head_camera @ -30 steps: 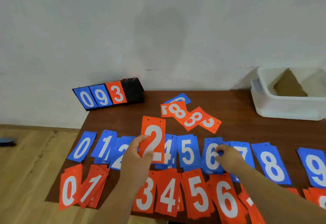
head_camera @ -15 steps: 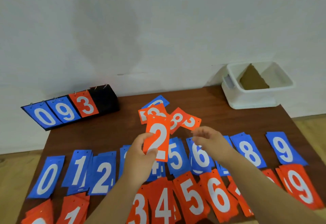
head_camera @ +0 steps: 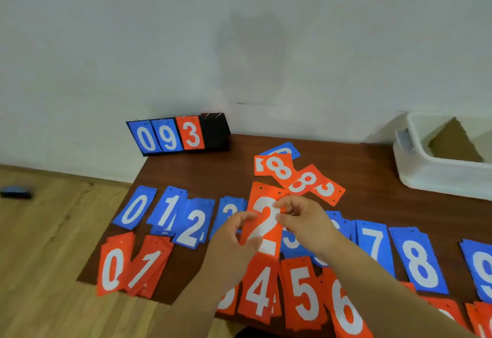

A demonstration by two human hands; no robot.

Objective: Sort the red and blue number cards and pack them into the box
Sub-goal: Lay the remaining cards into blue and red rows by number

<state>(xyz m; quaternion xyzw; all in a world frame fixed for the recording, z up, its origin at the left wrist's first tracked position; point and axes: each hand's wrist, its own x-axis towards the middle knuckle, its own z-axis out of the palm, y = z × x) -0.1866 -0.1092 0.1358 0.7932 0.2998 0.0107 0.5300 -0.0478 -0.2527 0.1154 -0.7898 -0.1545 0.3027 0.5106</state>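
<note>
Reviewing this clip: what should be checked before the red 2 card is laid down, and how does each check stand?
1. Grip on red 2 card: ok, left hand and right hand both pinch it.
2. Spot between red 1 pile and red 3 pile free: cannot tell, left forearm covers part of it.
3. Loose pile sorted: not ok, red 8s overlap.
4. White box open: ok.

One head-worn wide view looks forward and down, close over the table (head_camera: 213, 172), facing the wall (head_camera: 239, 44).
</note>
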